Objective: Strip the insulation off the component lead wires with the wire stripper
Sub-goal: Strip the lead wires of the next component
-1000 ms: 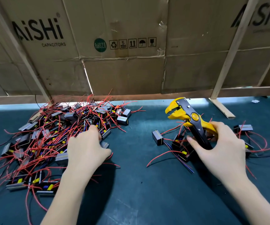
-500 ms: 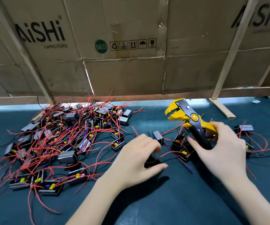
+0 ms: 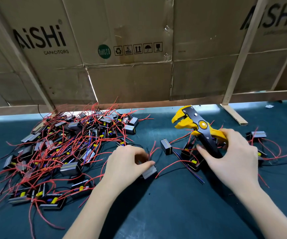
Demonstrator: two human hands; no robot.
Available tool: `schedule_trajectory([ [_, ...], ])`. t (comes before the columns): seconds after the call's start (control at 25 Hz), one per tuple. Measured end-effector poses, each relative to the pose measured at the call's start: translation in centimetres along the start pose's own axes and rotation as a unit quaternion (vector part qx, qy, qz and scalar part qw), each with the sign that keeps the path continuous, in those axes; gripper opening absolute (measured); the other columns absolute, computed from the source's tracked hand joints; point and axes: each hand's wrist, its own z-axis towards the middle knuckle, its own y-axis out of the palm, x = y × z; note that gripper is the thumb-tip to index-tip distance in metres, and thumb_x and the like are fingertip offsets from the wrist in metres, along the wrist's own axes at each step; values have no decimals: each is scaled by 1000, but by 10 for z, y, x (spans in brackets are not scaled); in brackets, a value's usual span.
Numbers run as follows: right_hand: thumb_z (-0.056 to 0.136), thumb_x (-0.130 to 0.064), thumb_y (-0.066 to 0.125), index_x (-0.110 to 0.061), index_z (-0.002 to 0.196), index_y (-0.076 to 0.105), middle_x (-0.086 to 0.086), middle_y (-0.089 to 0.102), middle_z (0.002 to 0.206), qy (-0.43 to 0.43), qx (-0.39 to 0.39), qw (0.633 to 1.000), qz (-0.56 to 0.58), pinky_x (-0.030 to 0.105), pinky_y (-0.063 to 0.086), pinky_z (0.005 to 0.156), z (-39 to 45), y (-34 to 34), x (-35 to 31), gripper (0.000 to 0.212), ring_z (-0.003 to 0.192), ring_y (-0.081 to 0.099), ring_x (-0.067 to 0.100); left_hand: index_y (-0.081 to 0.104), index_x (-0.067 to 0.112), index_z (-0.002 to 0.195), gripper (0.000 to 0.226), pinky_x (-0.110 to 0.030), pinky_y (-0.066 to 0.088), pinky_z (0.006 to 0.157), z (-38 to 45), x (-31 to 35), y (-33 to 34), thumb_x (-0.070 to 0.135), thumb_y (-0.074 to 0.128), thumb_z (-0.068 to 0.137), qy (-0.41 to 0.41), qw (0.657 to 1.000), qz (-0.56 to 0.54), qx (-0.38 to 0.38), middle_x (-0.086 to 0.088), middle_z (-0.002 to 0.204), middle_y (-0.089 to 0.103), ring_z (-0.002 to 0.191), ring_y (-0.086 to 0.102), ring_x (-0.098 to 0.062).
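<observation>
Left hand at centre frame pinches one component on the counter, red leads sticking up past the fingers. Right hand, centre right, grips the wire stripper, head up and open. Best next: lift the part, feed one lead end squarely in (not two), then squeeze.

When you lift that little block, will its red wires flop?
Probably. The wires look thin and already curve, so they'd likely dangle and snag. The block in the left hand seems light, pinched with fingertips.
</observation>
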Motion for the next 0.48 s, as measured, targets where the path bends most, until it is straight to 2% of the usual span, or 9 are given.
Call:
schedule_trajectory([
  [0.08, 68, -45, 81, -16, 105, 60, 1, 62, 92, -1, 1, 1000, 0, 46, 40, 85, 0, 0, 1, 51, 95, 60, 32, 76, 25, 77, 4, -26, 52, 71, 1, -3, -2, 25, 80, 77, 36, 991, -121, -44, 14, 73, 72, 71, 66, -2],
  [0.16, 68, -45, 81, -16, 106, 60, 2, 63, 94, 0, -3, 1000, -6, 46, 39, 86, 1, 0, 2, 52, 96, 60, 32, 75, 20, 78, 10, -19, 52, 72, 1, -7, -8, 11, 78, 79, 80, 967, -223, -96, 10, 76, 74, 72, 68, -4],
  [0.24, 69, -46, 81, -16, 107, 60, 2, 63, 95, 0, -5, 1000, -7, 45, 39, 86, 1, 1, 2, 52, 97, 59, 31, 73, 13, 83, 9, -21, 53, 77, 2, -11, -11, 5, 73, 83, 95, 945, -292, -113, 1, 82, 76, 78, 71, -15],
  [0.36, 68, -44, 82, -16, 107, 60, 2, 63, 95, -4, -5, 1000, -9, 46, 39, 87, 0, 1, 2, 52, 97, 60, 32, 66, 7, 93, 12, -23, 54, 79, 5, -14, -7, -4, 66, 88, 44, 921, -376, -95, -6, 84, 76, 82, 73, -19],
  [0.48, 67, -43, 83, -15, 106, 61, 3, 63, 94, -20, -11, 1000, -17, 46, 40, 86, 0, 2, 2, 52, 96, 60, 33, 68, 10, 103, 16, -18, 51, 77, 5, -15, -2, 0, 63, 91, 8, 896, -435, -92, -5, 82, 75, 80, 70, -12],
])
